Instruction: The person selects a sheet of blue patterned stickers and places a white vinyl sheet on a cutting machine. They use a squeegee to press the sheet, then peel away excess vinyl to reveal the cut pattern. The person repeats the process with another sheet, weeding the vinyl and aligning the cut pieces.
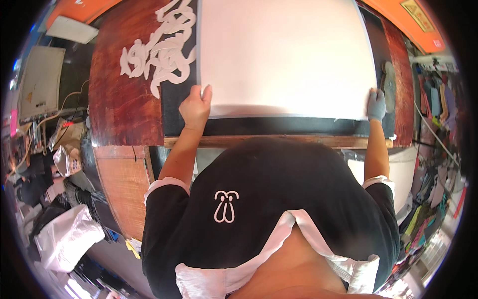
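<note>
A large white sheet with a bluish-grey edge lies on a black flat board in front of me. My left hand, bare, is closed at the sheet's near left corner, thumb and fingers at the edge. At the near right corner, my right hand, in a grey glove, is closed on the sheet's right edge. Left of the sheet lies a loose pile of white curved cut-out pieces, partly on the black board. The fingers under the sheet are hidden.
The black board rests on a reddish-brown wooden table with a wooden front edge. A long grey object lies beside my right hand. Orange machine parts rise at the far corners. Plastic bags stand at left; stacked coloured material fills the right.
</note>
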`<state>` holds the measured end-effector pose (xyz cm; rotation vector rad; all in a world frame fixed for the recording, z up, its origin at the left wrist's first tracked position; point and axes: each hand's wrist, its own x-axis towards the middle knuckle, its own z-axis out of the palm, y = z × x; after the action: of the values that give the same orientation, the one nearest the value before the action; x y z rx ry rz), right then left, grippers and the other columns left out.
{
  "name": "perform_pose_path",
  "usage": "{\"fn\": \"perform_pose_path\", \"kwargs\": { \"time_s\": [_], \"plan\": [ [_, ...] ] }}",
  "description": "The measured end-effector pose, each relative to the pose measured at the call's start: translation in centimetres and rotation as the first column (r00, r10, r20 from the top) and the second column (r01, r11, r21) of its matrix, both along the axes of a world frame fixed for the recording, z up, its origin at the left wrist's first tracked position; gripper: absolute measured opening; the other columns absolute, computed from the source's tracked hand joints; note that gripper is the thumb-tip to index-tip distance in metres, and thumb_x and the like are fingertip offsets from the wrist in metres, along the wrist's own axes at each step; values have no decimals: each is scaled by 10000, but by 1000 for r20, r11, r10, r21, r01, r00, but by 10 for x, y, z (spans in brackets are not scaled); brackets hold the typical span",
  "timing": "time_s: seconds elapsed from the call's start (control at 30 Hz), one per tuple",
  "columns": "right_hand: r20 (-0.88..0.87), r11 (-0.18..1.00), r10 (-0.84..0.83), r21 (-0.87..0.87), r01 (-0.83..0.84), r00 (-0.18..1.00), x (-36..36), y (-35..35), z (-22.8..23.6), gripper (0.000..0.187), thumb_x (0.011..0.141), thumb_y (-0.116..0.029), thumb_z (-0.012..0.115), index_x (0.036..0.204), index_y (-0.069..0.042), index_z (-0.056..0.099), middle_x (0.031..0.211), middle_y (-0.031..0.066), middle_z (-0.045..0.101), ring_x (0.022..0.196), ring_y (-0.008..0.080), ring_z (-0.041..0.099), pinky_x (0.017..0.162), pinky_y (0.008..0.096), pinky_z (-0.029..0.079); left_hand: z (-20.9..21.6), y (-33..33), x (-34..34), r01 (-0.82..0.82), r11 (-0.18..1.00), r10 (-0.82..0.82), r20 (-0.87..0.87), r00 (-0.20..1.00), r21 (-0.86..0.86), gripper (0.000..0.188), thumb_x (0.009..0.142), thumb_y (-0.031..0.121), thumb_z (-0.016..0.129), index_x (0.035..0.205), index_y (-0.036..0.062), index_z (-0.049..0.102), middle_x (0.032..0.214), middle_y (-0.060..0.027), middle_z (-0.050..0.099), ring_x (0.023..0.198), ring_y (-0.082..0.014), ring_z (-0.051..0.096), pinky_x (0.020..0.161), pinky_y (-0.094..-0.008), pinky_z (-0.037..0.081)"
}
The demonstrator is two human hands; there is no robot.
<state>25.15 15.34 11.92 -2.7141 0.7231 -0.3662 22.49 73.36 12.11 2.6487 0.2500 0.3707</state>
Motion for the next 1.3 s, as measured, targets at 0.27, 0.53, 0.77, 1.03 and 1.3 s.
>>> {"fn": "perform_pose_path", "kwargs": {
  "time_s": [0.27,0.53,0.77,1.03,1.3],
  "plan": [
    [-85,999,-49,11,50,995,6,0,7,459,873,-456,449,1092,-78,589,1095,210,605,1029,401,561,878,468,429,4,4,4,79,996,-76,-71,995,42,342,900,423,509,983,93,541,693,-173,631,684,-401,618,616,-503,462],
    [-129,997,-80,-14,78,988,11,8,12,457,891,-454,387,1031,-67,585,1080,204,609,1025,383,569,890,453,433,5,0,7,66,976,-47,-96,994,208,403,913,475,454,974,80,506,725,-224,629,695,-430,608,613,-527,454],
    [-51,994,-78,77,82,996,7,23,30,406,902,-375,356,1000,-74,611,1008,192,637,962,370,600,868,442,459,41,-3,23,208,901,-88,-308,947,381,396,860,390,559,1015,30,509,976,-246,600,913,-411,579,728,-509,463],
    [132,997,68,27,-72,989,0,-18,44,464,807,-387,575,1140,-67,528,1144,180,556,1053,352,546,891,428,443,21,-173,70,641,680,-705,77,705,355,585,825,332,605,1310,57,427,1409,-193,351,1312,-387,296,1035,-569,234],
    [-259,982,-186,-81,171,948,24,-82,46,865,634,-497,688,1334,-80,400,1232,195,503,1131,344,511,953,408,422,17,-211,67,718,660,-710,-127,692,221,556,836,348,583,1315,96,453,1455,-127,318,1353,-354,248,1051,-594,174]
  ]
}}
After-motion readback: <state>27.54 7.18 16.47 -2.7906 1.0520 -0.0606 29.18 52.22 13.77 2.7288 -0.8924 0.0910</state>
